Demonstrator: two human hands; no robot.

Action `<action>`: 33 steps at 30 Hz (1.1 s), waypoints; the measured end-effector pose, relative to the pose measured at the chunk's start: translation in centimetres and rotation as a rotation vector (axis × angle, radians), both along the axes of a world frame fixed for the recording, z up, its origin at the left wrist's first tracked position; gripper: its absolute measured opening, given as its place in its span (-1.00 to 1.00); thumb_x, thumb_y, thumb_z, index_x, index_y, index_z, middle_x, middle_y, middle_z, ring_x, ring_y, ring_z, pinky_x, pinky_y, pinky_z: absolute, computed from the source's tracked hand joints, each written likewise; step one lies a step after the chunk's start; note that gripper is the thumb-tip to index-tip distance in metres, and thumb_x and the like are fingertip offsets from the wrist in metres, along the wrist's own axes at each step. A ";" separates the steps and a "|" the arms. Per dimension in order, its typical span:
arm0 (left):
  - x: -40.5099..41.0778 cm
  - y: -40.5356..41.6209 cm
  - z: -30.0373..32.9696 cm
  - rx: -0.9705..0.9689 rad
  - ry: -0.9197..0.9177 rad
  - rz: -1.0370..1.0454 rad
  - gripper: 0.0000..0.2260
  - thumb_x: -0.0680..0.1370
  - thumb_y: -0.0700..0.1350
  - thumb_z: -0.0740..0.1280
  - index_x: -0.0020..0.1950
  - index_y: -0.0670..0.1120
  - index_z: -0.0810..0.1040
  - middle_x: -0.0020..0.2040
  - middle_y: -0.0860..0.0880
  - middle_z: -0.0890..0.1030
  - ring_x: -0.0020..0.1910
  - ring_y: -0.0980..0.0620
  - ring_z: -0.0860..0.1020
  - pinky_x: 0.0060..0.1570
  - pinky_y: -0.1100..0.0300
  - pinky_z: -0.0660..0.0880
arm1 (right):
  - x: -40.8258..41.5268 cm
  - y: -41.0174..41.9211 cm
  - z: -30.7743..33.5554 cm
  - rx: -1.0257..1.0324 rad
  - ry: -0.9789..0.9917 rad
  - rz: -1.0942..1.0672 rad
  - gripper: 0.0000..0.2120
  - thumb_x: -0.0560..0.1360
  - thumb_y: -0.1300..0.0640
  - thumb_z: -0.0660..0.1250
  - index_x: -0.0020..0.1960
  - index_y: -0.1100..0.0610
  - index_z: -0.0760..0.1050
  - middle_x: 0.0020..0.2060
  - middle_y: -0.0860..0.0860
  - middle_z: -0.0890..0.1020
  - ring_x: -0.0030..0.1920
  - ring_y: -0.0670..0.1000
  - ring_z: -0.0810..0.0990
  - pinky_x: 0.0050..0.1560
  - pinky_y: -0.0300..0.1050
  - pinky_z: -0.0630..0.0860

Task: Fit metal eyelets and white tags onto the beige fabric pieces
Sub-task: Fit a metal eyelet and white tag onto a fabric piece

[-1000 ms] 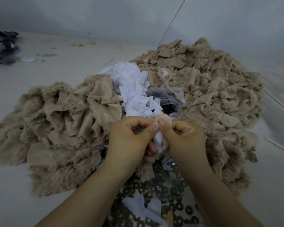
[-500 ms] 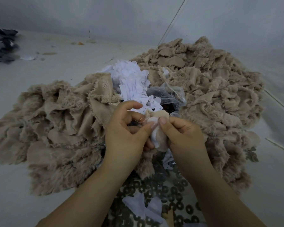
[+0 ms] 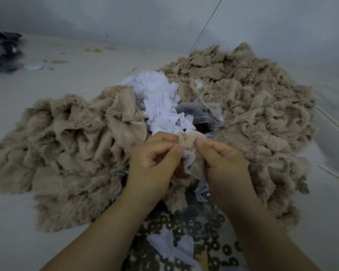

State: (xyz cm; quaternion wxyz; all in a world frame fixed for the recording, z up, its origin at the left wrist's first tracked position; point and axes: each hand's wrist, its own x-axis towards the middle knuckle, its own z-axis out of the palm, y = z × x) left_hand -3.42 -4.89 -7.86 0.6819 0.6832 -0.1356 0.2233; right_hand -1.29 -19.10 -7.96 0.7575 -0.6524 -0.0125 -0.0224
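Hands risen slightly, left hand [image 3: 155, 161], right hand [image 3: 223, 163], pinching one beige fabric piece [image 3: 192, 147]

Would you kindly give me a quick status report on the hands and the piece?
Left hand and right hand both pinching one beige fabric piece. White tag tucked against it. Eyelet not visible in the grip. Nothing blocking.

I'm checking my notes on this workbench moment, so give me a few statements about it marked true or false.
1. Both hands hold one beige fabric piece. True.
2. The left hand rests flat on the table. False: its grip pinches the fabric piece.
3. A white tag shows between the thumbs. True.
4. The ring-shaped eyelets lie beyond the white tag pile. False: they lie near the person, under the forearms.
5. The right hand is empty. False: it pinches the fabric piece.
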 end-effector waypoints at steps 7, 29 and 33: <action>0.0 -0.1 0.2 0.018 0.012 0.031 -0.87 0.49 -0.21 0.37 -0.21 -0.19 0.69 -0.21 -0.07 0.62 -0.18 -0.03 0.60 -0.15 0.13 0.54 | -0.5 0.0 0.8 -0.038 -0.064 0.064 -0.84 0.36 -0.01 0.43 -0.19 0.05 0.71 -0.25 0.11 0.74 -0.21 0.12 0.74 -0.27 -0.15 0.66; 0.1 -0.8 -0.2 -0.244 0.199 -0.015 -0.82 0.50 -0.42 0.38 -0.18 -0.16 0.57 -0.32 -0.21 0.62 -0.47 -0.03 0.57 -0.46 0.17 0.56 | -0.8 0.5 0.6 0.062 0.044 0.062 -0.75 0.32 -0.04 0.47 -0.13 0.11 0.72 -0.23 0.19 0.73 -0.21 0.16 0.73 -0.18 -0.02 0.65; 0.1 -0.9 -0.1 -0.207 0.169 0.004 -0.78 0.50 -0.44 0.37 -0.20 -0.13 0.57 -0.34 -0.20 0.60 -0.52 0.00 0.51 -0.49 0.18 0.52 | -1.0 0.6 0.5 0.112 0.066 0.089 -0.83 0.33 -0.01 0.45 -0.14 0.03 0.74 -0.20 0.18 0.73 -0.23 0.13 0.73 -0.22 -0.08 0.64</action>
